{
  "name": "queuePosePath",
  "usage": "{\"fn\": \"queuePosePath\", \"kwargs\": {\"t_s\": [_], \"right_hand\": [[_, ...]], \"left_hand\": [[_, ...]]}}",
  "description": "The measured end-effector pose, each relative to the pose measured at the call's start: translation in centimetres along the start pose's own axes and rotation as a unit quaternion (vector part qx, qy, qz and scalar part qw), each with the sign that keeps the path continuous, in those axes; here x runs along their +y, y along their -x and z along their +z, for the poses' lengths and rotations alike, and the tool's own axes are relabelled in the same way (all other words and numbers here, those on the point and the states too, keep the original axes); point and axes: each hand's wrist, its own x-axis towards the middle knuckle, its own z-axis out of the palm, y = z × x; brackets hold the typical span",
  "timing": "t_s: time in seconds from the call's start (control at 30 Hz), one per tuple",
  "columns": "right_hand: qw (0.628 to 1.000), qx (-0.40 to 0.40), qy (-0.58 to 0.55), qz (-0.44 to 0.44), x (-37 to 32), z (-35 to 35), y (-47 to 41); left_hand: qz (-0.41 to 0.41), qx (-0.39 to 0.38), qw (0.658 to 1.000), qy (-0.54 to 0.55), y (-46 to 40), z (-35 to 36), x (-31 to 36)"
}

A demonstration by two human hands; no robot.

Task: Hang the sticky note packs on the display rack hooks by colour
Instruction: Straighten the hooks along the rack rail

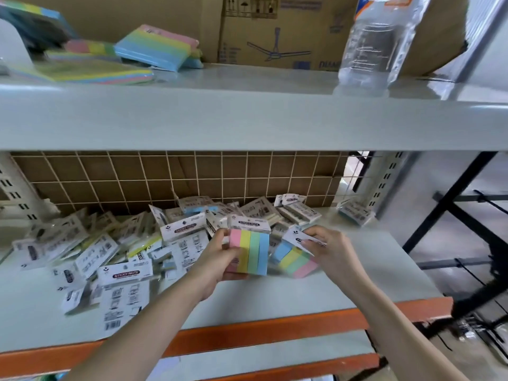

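Two hands out over the lower shelf (330,284), each with a striped pack. Left hand (217,259) curled round an upright pack (249,248) of pink, yellow, green and blue strips, white header card on top, thumb on the pink edge, held just above the shelf near its middle. Right hand (327,246) pinching the white card of a second striped pack (295,258), tilted and lying just right of the upright pack, pink strip nearest the shelf's front edge. Heaped across the left and back of that shelf, a loose pile of packs (110,251), mostly showing white cards and barcodes. Behind the pile, at the shelf's back, a wire grid (178,174) against brown cardboard. Above, on the upper shelf (247,119), stacks of pastel notes (156,48) at the left, a cardboard box (275,31) behind, a clear plastic bottle (376,42) at the right.
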Motion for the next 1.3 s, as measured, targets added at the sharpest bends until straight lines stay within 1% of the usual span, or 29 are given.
{"fn": "queuePosePath", "kwargs": {"t_s": [0.07,0.17,0.23,0.33,0.43,0.5,0.6,0.7,0.77,0.9,1.0,1.07,1.2,1.3], "right_hand": [[0.999,-0.016,0.03,-0.012,-0.3,-1.2,0.6],[0.998,-0.029,0.056,-0.031,-0.4,-3.1,1.1],[0.996,-0.041,0.053,-0.056,-0.5,-4.3,1.2],[0.995,-0.051,0.034,-0.085,-0.9,-6.5,1.9],[0.994,-0.016,0.044,-0.104,-0.6,-9.1,2.4],[0.993,0.003,0.052,-0.104,-0.1,-10.9,3.0],[0.994,-0.005,0.028,-0.103,1.2,-13.5,4.1],[0.995,-0.006,0.002,-0.097,2.2,-16.0,5.4],[0.995,0.013,-0.03,-0.09,2.9,-17.5,6.3],[0.992,0.06,-0.06,-0.089,4.3,-20.4,8.4],[0.993,0.075,-0.028,-0.088,5.2,-22.4,10.0],[0.991,0.11,-0.03,-0.075,6.2,-23.8,11.0],[0.974,0.186,-0.12,-0.04,8.6,-27.3,12.8],[0.964,0.207,-0.165,-0.024,10.2,-29.9,14.1]], "left_hand": [[0.011,0.001,1.0,-0.019,0.1,1.0,-0.1],[0.063,0.017,0.994,-0.091,0.1,2.8,0.0],[0.088,0.011,0.99,-0.109,0.5,4.2,0.4],[0.081,-0.049,0.991,-0.096,1.4,7.3,0.8],[0.066,-0.131,0.988,-0.044,3.0,11.1,1.0],[0.067,-0.176,0.981,-0.038,4.1,13.2,0.9],[0.08,-0.225,0.97,-0.042,5.6,16.1,0.8],[0.056,-0.246,0.968,-0.008,6.9,18.9,0.6],[0.03,-0.249,0.968,0.015,7.9,20.8,0.4],[-0.019,-0.23,0.973,0.008,9.8,25.0,0.8],[0.049,-0.235,0.971,-0.013,10.9,28.4,0.9],[0.091,-0.232,0.968,-0.024,11.8,31.0,1.1],[0.137,-0.211,0.966,-0.064,13.4,35.7,1.0],[0.155,-0.207,0.964,-0.062,14.5,38.5,0.8]]}}
